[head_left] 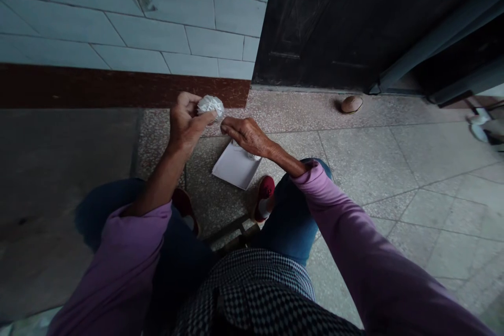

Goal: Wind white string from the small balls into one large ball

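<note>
In my left hand (187,121) is a white, pleated, rosette-like ball (210,108), gripped between thumb and fingers. It looks like folded paper or thin plastic, though I cannot tell which. My right hand (248,135) sits just to the right of the ball, thumb and fingertips pinched together. Whatever those fingertips hold, if anything, is too small to make out. Below the right hand, a shallow white box (236,166) lies on the floor between my feet. Some white pieces show at its far edge, partly hidden by that hand.
Ahead stands a pale tiled wall (137,16) with a dark red skirting (118,86). A dark door (323,21) is to its right. One rounded brownish object (352,104) rests on the speckled floor (362,163) by the door. My red shoes (266,191) flank the box.
</note>
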Demonstrator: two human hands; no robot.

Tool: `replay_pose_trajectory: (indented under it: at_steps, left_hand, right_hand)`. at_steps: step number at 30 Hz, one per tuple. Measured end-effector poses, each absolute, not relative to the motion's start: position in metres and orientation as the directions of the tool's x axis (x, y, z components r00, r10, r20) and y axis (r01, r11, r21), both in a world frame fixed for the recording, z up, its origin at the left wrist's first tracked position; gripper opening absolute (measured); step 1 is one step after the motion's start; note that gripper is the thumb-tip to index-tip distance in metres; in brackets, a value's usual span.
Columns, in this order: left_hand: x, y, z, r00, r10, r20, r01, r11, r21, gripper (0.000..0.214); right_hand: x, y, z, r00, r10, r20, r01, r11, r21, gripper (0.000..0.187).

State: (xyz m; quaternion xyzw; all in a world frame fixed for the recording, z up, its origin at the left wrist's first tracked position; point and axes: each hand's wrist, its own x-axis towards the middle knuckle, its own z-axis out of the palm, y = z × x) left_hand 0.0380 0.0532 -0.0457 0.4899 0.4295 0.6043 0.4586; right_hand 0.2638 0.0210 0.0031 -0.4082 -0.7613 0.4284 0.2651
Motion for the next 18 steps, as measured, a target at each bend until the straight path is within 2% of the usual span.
replay_pose_trajectory:
  at_steps: [3, 6, 9, 14, 18]
  left_hand:
    - [0.041, 0.045, -0.038, 0.035, 0.977, 0.209, -0.066, -0.207, 0.976, 0.052]
    - [0.045, 0.033, -0.028, 0.200, 0.969, 0.146, -0.053, -0.138, 0.989, 0.057]
    - [0.046, 0.023, -0.021, 0.317, 0.947, 0.062, -0.113, -0.027, 0.993, 0.059]
    - [0.046, 0.020, -0.020, 0.400, 0.916, 0.042, -0.297, 0.085, 0.951, 0.068]
    - [0.050, 0.024, -0.027, 0.390, 0.921, -0.003, -0.358, 0.155, 0.921, 0.071]
  right_hand:
    - [0.273, 0.024, 0.012, -0.477, 0.870, 0.122, 0.402, 0.340, -0.850, 0.041]
    - [0.280, 0.035, 0.015, -0.373, 0.912, 0.170, 0.425, 0.331, -0.843, 0.051]
    - [0.280, 0.049, 0.010, -0.299, 0.937, 0.180, 0.356, 0.285, -0.890, 0.063]
    - [0.272, 0.059, -0.001, -0.267, 0.961, 0.067, 0.174, 0.117, -0.978, 0.064]
    - [0.267, 0.059, -0.010, -0.239, 0.971, -0.021, 0.099, 0.003, -0.995, 0.062]
